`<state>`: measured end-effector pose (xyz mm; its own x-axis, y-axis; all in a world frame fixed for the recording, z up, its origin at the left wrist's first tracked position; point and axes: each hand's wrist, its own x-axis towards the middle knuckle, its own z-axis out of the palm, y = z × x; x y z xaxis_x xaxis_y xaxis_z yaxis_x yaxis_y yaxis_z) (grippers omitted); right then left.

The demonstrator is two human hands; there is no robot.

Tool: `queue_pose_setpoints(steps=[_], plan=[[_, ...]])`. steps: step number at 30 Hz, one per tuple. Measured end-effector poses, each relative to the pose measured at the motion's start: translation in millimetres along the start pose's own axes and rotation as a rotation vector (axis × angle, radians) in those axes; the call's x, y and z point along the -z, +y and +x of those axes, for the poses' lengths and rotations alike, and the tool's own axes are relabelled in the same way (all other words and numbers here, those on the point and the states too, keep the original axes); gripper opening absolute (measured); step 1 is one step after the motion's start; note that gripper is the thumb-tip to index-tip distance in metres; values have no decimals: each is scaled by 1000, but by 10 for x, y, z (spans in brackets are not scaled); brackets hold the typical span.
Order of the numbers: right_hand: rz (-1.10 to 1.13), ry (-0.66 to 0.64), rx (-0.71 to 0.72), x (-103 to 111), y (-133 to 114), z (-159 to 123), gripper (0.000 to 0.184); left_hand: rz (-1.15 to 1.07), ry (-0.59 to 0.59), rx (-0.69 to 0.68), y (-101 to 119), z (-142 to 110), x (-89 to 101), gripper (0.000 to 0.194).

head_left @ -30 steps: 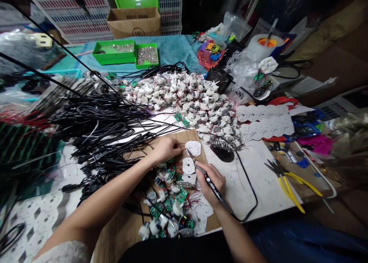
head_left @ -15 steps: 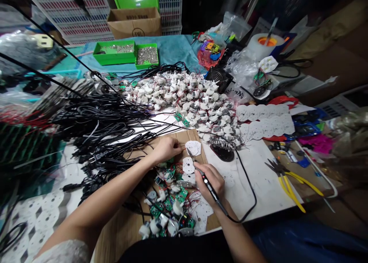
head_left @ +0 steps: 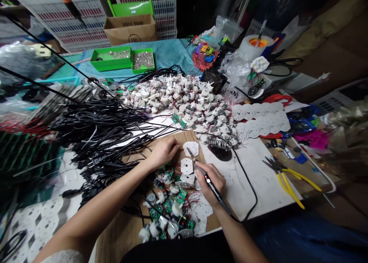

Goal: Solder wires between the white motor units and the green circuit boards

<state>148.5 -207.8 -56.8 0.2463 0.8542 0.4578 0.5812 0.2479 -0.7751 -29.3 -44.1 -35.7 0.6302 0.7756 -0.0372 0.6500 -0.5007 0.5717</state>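
My right hand [head_left: 212,181] is wrapped round a black soldering iron [head_left: 211,186] and holds it like a pen. The iron's tip lies over a small white circuit board [head_left: 191,148] on the cardboard; I cannot tell whether it touches. Just left of this board, my left hand [head_left: 164,151] is closed with fingertips pinched; whatever is between them is too small to make out. Another white board [head_left: 186,166] lies right below, partly overlapping more boards. Nearer to me is a cluster of green circuit boards [head_left: 181,195], white plastic motor parts [head_left: 177,208] and thin red wires.
A coiled iron stand [head_left: 219,144] is right of the boards. Yellow-handled pliers [head_left: 284,178] lie at the right edge. Black cables [head_left: 100,121] crowd the left, white motor parts [head_left: 184,94] the middle. Green trays [head_left: 111,65] of small metal pieces stand behind.
The view has shifted slightly. My left hand has drawn a little away from the upper white board, and the iron's tip stays over that board.
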Motion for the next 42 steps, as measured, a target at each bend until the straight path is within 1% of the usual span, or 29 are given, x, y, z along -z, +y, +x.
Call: queue_pose_setpoints(steps=[3,6,11,14,17,20,26,29,31,33,35,37,39,42], plan=[[-3,1,0,-2,9,-3,24,62,0,-3,7,-1,-8,23],[-2,4,1,-7,4,2,24,125,-9,35,45,12,0,23],[2,-9,-13,-15,-2,12,24,218,-80,91,125,73,14,24],[0,1,-15,-19,11,5,24,242,-93,95,160,110,40,24],[-6,19,-22,-22,24,-3,25,245,-89,69,185,142,78,24],[-12,22,-32,-23,27,-8,24,217,-106,47,207,177,96,24],[4,25,-32,-18,9,-1,25,170,-144,122,217,246,32,26],[-5,36,-48,-7,-3,4,25,146,-136,114,184,251,0,26],[-13,56,-64,0,-2,2,24,74,-133,73,158,238,1,27],[-11,71,-75,5,8,-5,24,-53,-142,30,137,215,23,29],[-6,74,-78,7,20,-14,24,-175,-168,10,129,190,54,30],[-6,68,-78,7,27,-21,25,-238,-210,11,132,170,80,31],[-7,71,-80,8,27,-24,25,-238,-244,26,143,162,86,30],[0,76,-83,9,23,-26,25,-152,-235,110,157,175,54,30]])
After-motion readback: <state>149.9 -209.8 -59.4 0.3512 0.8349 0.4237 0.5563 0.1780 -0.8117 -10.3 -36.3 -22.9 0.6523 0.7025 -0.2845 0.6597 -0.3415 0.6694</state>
